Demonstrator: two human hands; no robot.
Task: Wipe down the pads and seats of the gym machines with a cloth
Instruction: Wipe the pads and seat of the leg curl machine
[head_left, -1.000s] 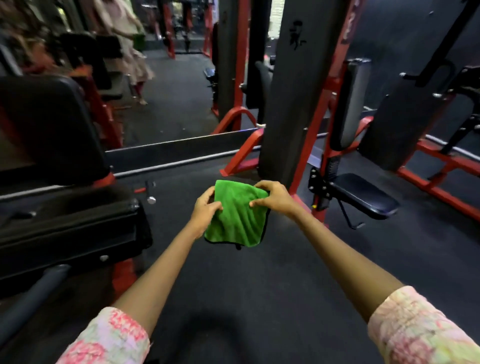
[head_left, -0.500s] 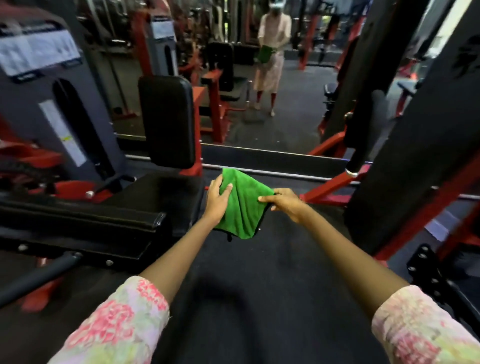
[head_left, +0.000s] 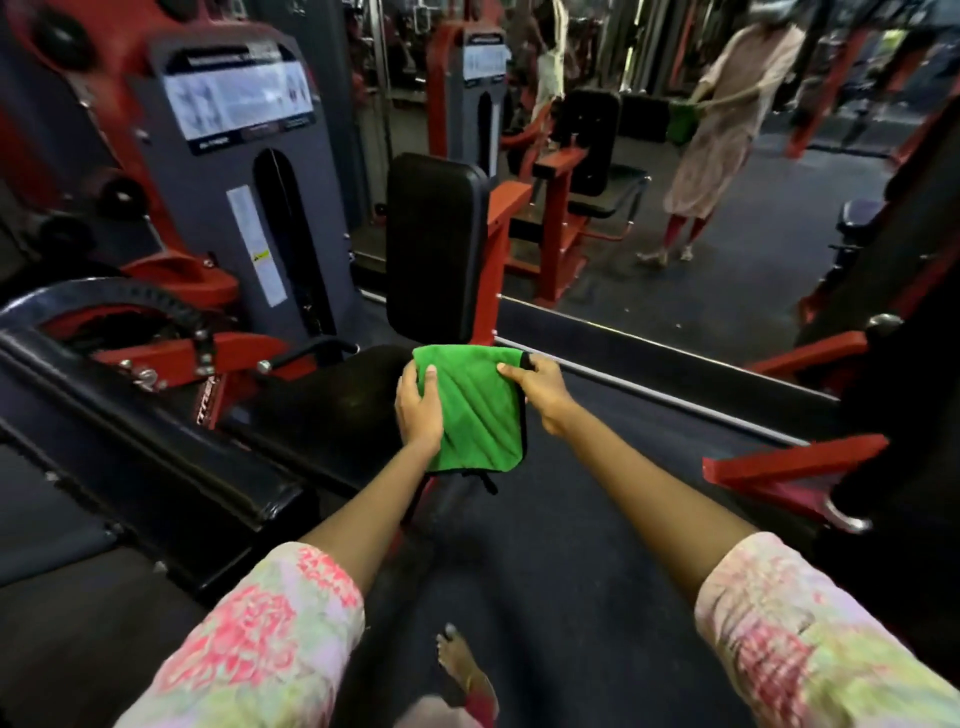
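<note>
Cloth (head_left: 480, 410) — green, folded to a rough square — hangs in the air between both hands, just in front of the black seat (head_left: 337, 384) and below the upright back pad (head_left: 436, 244), whose long axis runs vertically. The left hand (head_left: 418, 410) grips its left edge, fingers curled over the front; the right hand (head_left: 540, 387) pinches the top right corner. The seat lies ahead and to the left — nearer the left hand, I judge.

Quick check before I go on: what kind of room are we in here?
A gym, almost certainly: a red and grey weight machine with an instruction placard, its black back pad, and a wall mirror reflecting more machines.
</note>
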